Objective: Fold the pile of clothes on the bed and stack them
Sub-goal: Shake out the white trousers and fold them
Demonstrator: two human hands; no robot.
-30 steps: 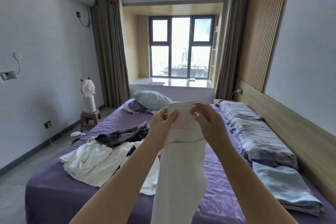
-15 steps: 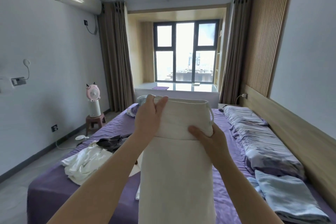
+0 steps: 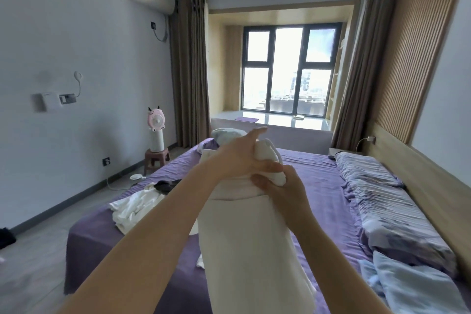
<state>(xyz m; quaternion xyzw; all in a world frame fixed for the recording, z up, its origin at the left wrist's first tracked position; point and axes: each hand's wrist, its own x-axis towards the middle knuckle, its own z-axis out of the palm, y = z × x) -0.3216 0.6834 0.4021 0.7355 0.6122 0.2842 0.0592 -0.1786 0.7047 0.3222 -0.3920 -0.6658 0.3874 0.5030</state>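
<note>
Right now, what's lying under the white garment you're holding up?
Around the white garment, purple bed sheet shows, and white clothes peek out beside it. Whatever lies directly beneath is covered.

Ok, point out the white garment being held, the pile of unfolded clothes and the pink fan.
white garment (image 3: 249, 250), head view, hanging front panel.
pile of unfolded clothes (image 3: 135, 208), head view, white fabric.
pink fan (image 3: 156, 121), head view, round head.

The white garment (image 3: 244, 250) runs off the bottom edge and hides the bed (image 3: 318, 186) behind it. The far pillow (image 3: 224, 134) sits half hidden behind the left hand (image 3: 239, 158). Left wall fittings (image 3: 51, 100) are blurred.
</note>
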